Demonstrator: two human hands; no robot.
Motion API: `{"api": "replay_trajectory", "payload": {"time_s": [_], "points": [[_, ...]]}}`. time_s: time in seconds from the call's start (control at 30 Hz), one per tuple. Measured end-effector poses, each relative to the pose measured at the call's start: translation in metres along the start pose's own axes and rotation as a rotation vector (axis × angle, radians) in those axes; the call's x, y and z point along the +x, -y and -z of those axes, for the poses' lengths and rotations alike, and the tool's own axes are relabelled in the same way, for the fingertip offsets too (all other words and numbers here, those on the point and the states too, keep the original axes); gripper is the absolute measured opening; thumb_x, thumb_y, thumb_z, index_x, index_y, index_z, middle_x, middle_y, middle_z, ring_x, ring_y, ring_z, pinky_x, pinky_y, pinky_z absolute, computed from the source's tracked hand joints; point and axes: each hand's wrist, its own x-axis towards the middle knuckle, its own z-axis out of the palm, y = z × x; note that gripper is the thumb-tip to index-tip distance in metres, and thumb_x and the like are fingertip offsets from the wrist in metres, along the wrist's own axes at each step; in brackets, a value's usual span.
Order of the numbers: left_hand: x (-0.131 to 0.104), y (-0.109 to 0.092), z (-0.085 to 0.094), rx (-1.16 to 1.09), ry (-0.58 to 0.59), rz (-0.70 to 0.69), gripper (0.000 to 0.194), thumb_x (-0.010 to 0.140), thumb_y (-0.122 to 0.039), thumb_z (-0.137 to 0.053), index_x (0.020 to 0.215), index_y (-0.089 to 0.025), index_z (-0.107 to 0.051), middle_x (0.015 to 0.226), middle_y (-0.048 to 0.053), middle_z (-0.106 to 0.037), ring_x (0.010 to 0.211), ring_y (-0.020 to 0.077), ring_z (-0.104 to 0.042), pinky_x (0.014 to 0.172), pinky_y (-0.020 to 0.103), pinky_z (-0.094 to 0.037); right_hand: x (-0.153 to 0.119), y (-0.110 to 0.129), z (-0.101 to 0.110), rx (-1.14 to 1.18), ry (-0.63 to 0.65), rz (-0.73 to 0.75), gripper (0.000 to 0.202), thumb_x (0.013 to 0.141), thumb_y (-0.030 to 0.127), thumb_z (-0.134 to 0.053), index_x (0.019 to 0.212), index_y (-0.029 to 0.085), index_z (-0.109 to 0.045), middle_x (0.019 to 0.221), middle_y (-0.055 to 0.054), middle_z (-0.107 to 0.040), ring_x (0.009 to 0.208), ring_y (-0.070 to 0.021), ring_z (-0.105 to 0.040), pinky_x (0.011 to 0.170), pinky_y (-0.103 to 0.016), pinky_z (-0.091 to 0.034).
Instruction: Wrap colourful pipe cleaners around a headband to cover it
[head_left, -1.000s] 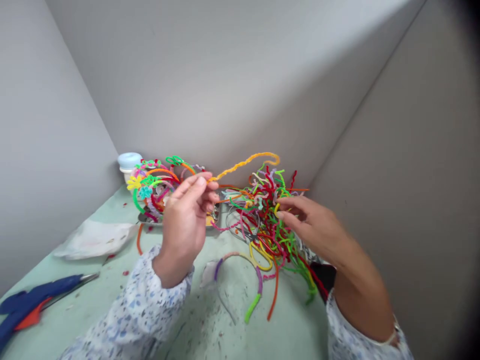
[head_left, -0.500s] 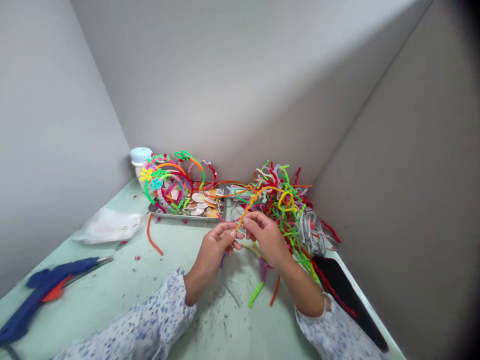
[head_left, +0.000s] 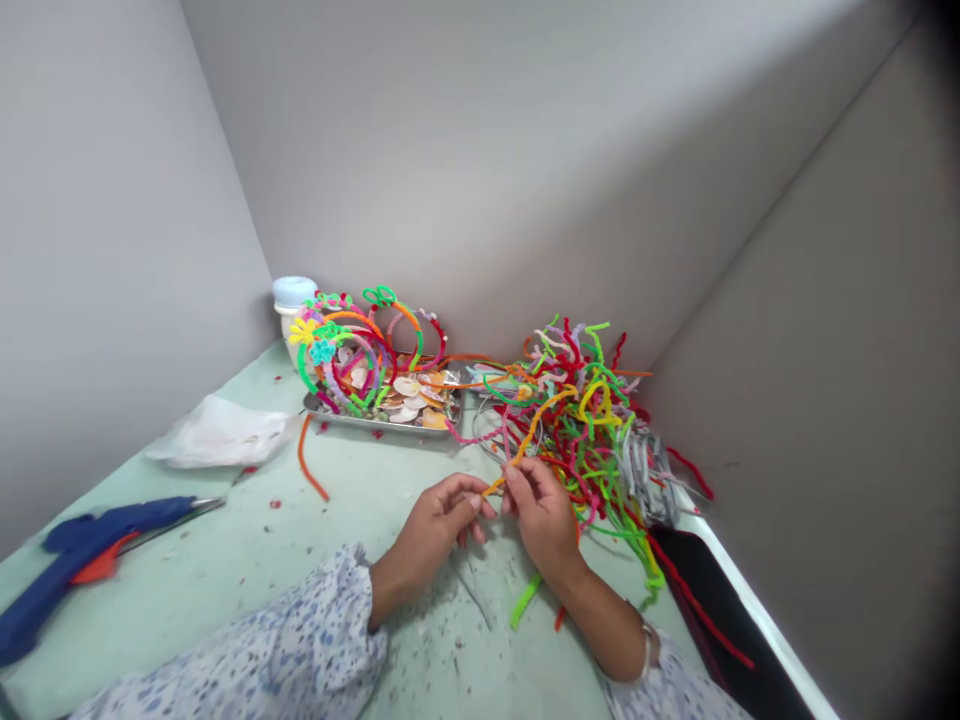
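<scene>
An orange pipe cleaner (head_left: 534, 430) runs up and to the right from between my two hands, bent over at its far end. My left hand (head_left: 444, 515) pinches its near end between thumb and fingers. A little farther along, my right hand (head_left: 538, 505) grips the same pipe cleaner with thumb and forefinger. Below my right hand, a lime-green pipe cleaner piece (head_left: 525, 602) lies on the table (head_left: 330, 590), partly covered. A thin grey strand (head_left: 474, 592) rests beneath my hands.
A blue glue gun (head_left: 97, 560) lies at the left, near a clear plastic bag (head_left: 223, 432). Behind stands a metal tray (head_left: 360, 425) with shells and fuzzy headbands (head_left: 375, 345). A tangled pile of pipe cleaners (head_left: 592, 440) and a black flat object (head_left: 720, 600) are at the right.
Both hands have come slightly lower and to the right in view, still holding the orange pipe cleaner. The whole view has shifted a little.
</scene>
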Motion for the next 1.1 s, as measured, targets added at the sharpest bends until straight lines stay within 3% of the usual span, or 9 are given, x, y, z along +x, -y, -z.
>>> {"api": "replay_trajectory", "payload": {"time_s": [0.37, 0.6, 0.73, 0.9, 1.1], "points": [[0.001, -0.001, 0.0, -0.033, -0.017, 0.034, 0.022, 0.08, -0.034, -0.05, 0.092, -0.016, -0.054, 0.075, 0.003, -0.062, 0.047, 0.0076, -0.052, 0.044, 0.019, -0.033, -0.001, -0.009, -0.002, 0.047, -0.044, -0.013, 0.019, 0.085, 0.038, -0.047, 0.086, 0.02, -0.052, 0.055, 0.005, -0.049, 0.049, -0.0114, -0.046, 0.049, -0.023, -0.038], [0.003, 0.004, 0.001, 0.021, -0.035, 0.037, 0.035, 0.083, -0.046, -0.042, 0.071, -0.015, -0.053, 0.052, -0.001, -0.054, 0.039, 0.0076, -0.046, 0.04, 0.019, -0.031, -0.001, -0.008, -0.004, 0.064, -0.054, 0.004, 0.018, 0.085, 0.036, -0.047, 0.087, 0.02, -0.052, 0.056, 0.005, -0.049, 0.05, -0.0108, -0.046, 0.049, -0.022, -0.039], [0.005, 0.008, 0.003, 0.075, -0.017, 0.038, 0.035, 0.083, -0.045, -0.043, 0.07, -0.015, -0.054, 0.046, -0.002, -0.052, 0.039, 0.0077, -0.044, 0.04, 0.019, -0.028, -0.001, -0.007, -0.003, 0.059, -0.044, 0.007, 0.016, 0.085, 0.036, -0.048, 0.087, 0.021, -0.053, 0.056, 0.005, -0.049, 0.05, -0.0108, -0.046, 0.05, -0.022, -0.04], [0.006, 0.011, 0.003, 0.055, -0.008, 0.017, 0.03, 0.082, -0.042, -0.046, 0.073, -0.015, -0.053, 0.058, -0.001, -0.057, 0.04, 0.0066, -0.044, 0.041, 0.019, -0.031, -0.001, -0.009, -0.001, 0.034, 0.073, -0.024, 0.021, 0.08, 0.036, -0.053, 0.093, 0.019, -0.056, 0.064, 0.002, -0.055, 0.053, -0.0122, -0.051, 0.052, -0.024, -0.042], [0.005, 0.01, 0.003, 0.023, -0.009, -0.004, 0.031, 0.083, -0.042, -0.045, 0.07, -0.015, -0.052, 0.051, -0.002, -0.053, 0.04, 0.0067, -0.043, 0.04, 0.018, -0.029, -0.001, -0.011, -0.002, -0.024, 0.15, -0.033, 0.02, 0.079, 0.034, -0.056, 0.09, 0.017, -0.06, 0.067, 0.0, -0.059, 0.054, -0.0127, -0.052, 0.051, -0.024, -0.042]]}}
